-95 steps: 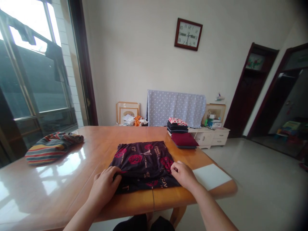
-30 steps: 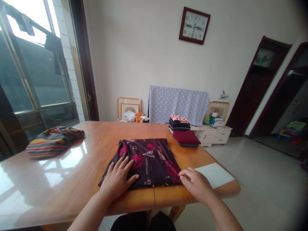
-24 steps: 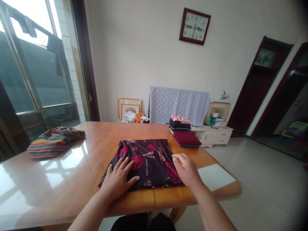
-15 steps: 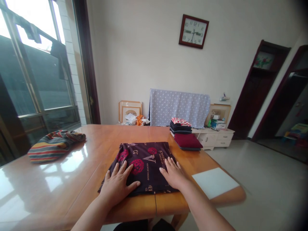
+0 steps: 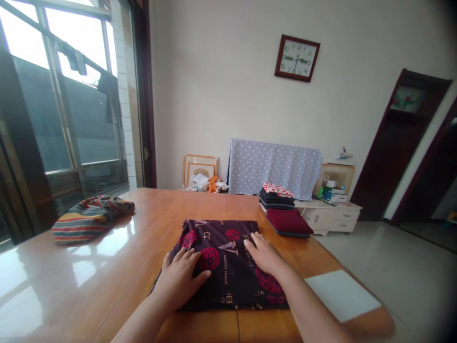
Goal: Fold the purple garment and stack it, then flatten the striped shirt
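Note:
A dark garment (image 5: 221,281) with red round prints and tan lettering lies folded flat near the front edge of the wooden table. My left hand (image 5: 183,276) rests on its left side, fingers spread and palm down. On its right side lies my right hand (image 5: 264,252), also flat with the fingers stretched out. Both palms and forearms hide parts of the cloth. I cannot tell what kind of garment it is.
A striped cloth bundle (image 5: 91,219) sits at the table's left. Folded clothes stand in a stack (image 5: 276,196) at the right, with a folded maroon garment (image 5: 287,221) before it. A white sheet (image 5: 342,295) lies near the table's right corner (image 5: 378,321).
My right hand has slid upward on the cloth, uncovering a red print on the right side. My left hand stays on the left side. The camera view has shifted slightly.

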`<act>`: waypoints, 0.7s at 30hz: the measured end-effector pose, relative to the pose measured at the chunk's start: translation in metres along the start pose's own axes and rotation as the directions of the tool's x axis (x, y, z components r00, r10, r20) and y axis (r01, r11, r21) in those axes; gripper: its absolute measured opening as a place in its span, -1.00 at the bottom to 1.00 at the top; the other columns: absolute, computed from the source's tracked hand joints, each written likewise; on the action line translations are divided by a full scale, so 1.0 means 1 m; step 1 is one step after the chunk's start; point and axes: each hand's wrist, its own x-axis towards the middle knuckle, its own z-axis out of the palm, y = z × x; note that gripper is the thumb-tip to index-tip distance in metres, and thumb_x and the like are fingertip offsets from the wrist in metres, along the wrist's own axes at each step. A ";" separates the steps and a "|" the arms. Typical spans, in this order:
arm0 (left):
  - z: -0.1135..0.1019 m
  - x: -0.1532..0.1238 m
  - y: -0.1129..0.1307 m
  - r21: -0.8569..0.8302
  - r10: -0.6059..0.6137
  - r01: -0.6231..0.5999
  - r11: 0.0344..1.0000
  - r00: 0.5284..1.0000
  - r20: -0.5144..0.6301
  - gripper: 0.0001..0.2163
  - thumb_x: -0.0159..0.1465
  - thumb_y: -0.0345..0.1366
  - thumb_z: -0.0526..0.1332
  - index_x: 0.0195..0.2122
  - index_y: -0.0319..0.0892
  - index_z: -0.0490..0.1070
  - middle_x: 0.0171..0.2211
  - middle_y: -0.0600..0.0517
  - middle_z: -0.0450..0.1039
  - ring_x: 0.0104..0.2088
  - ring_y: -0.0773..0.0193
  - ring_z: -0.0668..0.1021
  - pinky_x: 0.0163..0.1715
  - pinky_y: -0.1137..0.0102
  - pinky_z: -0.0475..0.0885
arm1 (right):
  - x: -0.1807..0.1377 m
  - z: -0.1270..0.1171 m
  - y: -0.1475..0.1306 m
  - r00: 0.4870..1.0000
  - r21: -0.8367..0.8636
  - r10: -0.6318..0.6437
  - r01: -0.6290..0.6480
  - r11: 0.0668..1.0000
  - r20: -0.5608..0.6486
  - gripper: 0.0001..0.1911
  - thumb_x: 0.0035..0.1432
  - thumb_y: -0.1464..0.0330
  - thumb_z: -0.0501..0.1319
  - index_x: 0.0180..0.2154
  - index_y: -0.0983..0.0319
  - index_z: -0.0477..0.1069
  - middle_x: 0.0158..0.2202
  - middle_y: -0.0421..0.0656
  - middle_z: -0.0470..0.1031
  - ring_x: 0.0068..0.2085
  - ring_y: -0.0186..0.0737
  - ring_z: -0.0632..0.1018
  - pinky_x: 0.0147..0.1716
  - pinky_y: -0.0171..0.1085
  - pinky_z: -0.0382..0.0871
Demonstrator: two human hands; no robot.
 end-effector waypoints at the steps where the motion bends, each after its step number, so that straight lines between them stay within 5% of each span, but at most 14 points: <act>1: -0.004 0.007 0.002 -0.013 0.018 -0.019 1.000 0.999 -0.027 -0.49 0.30 0.16 0.07 0.13 0.02 0.46 0.19 -0.13 0.43 0.26 -0.18 0.34 0.27 -0.14 0.01 | 0.010 -0.001 -0.004 1.000 0.023 -0.012 0.012 1.000 -0.022 -0.21 0.36 -0.03 -0.12 0.37 0.38 0.09 0.41 0.11 0.04 0.42 -0.01 0.08 0.35 -0.06 -0.05; 5: -0.012 0.039 0.006 -0.096 0.087 -0.092 0.991 0.995 -0.053 -0.59 0.40 -0.04 -0.03 0.01 -0.04 0.53 0.07 -0.13 0.52 0.11 -0.01 0.50 0.19 0.11 0.26 | 0.050 -0.001 -0.020 0.991 0.079 -0.045 0.055 0.995 -0.127 -0.34 0.38 0.07 -0.12 0.25 0.38 0.30 0.29 0.13 0.31 0.31 -0.02 0.33 0.26 -0.13 0.14; 10: 0.012 0.056 -0.003 -0.063 0.095 -0.093 0.994 0.995 0.027 -0.54 0.38 -0.06 0.02 0.21 -0.10 0.41 0.30 -0.09 0.31 0.33 -0.02 0.28 0.31 0.09 0.13 | 0.088 0.015 -0.018 0.988 0.040 -0.048 0.054 0.998 -0.148 -0.42 0.42 0.20 -0.23 -0.01 0.21 0.51 0.00 0.00 0.59 0.06 -0.12 0.55 0.01 -0.23 0.35; 17: 0.026 0.049 -0.009 -0.078 0.023 -0.017 0.997 0.997 0.080 -0.48 0.37 0.04 0.01 0.26 -0.06 0.36 0.35 -0.06 0.21 0.39 -0.04 0.17 0.35 0.02 0.03 | 0.104 0.054 0.018 0.993 -0.090 0.075 -0.083 0.993 -0.088 -0.39 0.33 0.24 -0.07 0.30 0.40 0.22 0.36 0.16 0.16 0.38 0.07 0.17 0.28 0.01 0.08; 21: 0.017 0.065 -0.023 -0.275 0.018 0.002 0.961 0.998 0.068 -0.56 0.29 -0.03 0.16 0.12 -0.08 0.48 0.17 -0.10 0.46 0.20 -0.01 0.44 0.19 0.17 0.30 | 0.110 0.070 0.029 0.991 -0.208 0.125 -0.131 0.969 -0.043 -0.29 0.34 0.15 -0.10 0.37 0.42 0.06 0.43 0.14 -0.01 0.44 0.09 0.00 0.34 0.03 -0.06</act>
